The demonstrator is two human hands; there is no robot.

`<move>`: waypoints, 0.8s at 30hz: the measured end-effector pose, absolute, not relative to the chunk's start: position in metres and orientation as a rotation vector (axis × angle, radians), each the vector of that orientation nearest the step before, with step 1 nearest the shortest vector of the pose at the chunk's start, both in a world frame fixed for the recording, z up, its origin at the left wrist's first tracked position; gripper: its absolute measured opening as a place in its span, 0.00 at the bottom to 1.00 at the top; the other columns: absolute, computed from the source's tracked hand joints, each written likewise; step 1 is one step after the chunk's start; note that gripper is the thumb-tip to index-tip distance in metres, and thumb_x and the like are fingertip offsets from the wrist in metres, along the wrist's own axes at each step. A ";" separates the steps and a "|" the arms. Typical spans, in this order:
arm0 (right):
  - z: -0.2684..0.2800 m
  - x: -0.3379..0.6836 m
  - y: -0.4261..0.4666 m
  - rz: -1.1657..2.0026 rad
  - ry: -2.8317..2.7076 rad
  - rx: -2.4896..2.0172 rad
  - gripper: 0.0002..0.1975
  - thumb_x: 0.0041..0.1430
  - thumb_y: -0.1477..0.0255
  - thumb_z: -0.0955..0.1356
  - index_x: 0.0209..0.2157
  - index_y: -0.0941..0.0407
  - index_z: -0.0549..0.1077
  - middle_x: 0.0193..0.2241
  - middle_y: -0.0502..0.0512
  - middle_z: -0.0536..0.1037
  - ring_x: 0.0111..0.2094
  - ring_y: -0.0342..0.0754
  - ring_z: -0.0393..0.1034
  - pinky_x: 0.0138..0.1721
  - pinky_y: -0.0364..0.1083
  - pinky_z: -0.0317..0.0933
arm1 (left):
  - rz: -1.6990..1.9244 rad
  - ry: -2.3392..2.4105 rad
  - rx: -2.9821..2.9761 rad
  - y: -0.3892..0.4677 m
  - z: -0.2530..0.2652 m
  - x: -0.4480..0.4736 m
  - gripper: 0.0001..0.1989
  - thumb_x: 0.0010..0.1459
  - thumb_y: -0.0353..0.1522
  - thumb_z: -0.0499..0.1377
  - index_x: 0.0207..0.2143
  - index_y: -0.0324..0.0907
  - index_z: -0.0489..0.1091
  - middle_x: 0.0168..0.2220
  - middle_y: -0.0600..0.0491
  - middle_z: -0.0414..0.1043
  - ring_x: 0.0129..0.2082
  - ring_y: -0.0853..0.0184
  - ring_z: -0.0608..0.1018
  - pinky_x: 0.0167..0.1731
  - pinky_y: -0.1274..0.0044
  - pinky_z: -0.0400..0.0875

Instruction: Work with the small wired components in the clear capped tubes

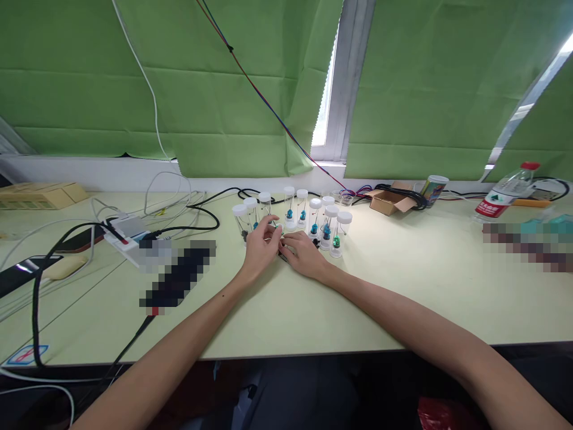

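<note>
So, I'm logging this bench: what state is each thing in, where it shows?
Left hand, fingers bent; grip unclear
Right hand, fingers curled; grip unclear
Clear tubes, upright, white caps on
Cardboard box, flaps open
Bottle, red cap on
Canister, white lid on
Green blinds, lowered

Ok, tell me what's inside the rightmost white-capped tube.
Low inside the clear tube sits a small green piece. The white cap covers the top, so anything tucked up within it cannot be seen.

vials (289,204) on table (425,257); box (45,196) left; carton (385,203) right; bottle (504,196) farther right; blinds (224,131) behind
</note>
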State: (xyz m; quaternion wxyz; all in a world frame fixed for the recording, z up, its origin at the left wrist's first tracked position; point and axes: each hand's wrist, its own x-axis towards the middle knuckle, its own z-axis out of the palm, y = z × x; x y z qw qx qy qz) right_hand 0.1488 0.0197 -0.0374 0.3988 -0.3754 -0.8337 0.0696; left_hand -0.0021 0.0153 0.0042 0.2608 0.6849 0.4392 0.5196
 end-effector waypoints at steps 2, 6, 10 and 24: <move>-0.036 0.149 0.020 0.175 -2.161 -0.950 0.11 0.68 0.75 0.62 0.40 0.56 0.77 0.40 0.58 0.80 0.46 0.51 0.71 0.52 0.51 0.60 | 1.388 1.215 1.879 0.017 0.003 -0.002 0.12 0.60 0.41 0.56 0.41 0.44 0.71 0.27 0.55 0.70 0.23 0.70 0.73 0.26 0.77 0.70; -0.035 0.148 0.021 0.156 -2.216 -0.965 0.12 0.69 0.75 0.61 0.40 0.57 0.76 0.41 0.58 0.81 0.45 0.50 0.73 0.53 0.51 0.59 | 1.377 1.246 1.886 0.017 0.002 -0.001 0.12 0.60 0.41 0.56 0.35 0.43 0.72 0.26 0.55 0.72 0.23 0.69 0.73 0.29 0.76 0.71; -0.037 0.147 0.021 0.158 -2.235 -0.980 0.12 0.70 0.74 0.61 0.40 0.57 0.76 0.44 0.58 0.80 0.44 0.49 0.72 0.53 0.51 0.57 | 1.380 1.252 1.903 0.017 0.001 -0.001 0.12 0.61 0.42 0.56 0.35 0.43 0.71 0.26 0.55 0.72 0.23 0.70 0.73 0.29 0.76 0.70; -0.031 0.148 0.017 0.168 -2.192 -0.994 0.13 0.69 0.77 0.60 0.38 0.57 0.76 0.36 0.56 0.81 0.39 0.49 0.72 0.51 0.50 0.59 | 1.366 1.304 1.926 0.017 0.003 -0.003 0.14 0.60 0.44 0.56 0.35 0.43 0.71 0.30 0.52 0.75 0.26 0.68 0.74 0.30 0.76 0.71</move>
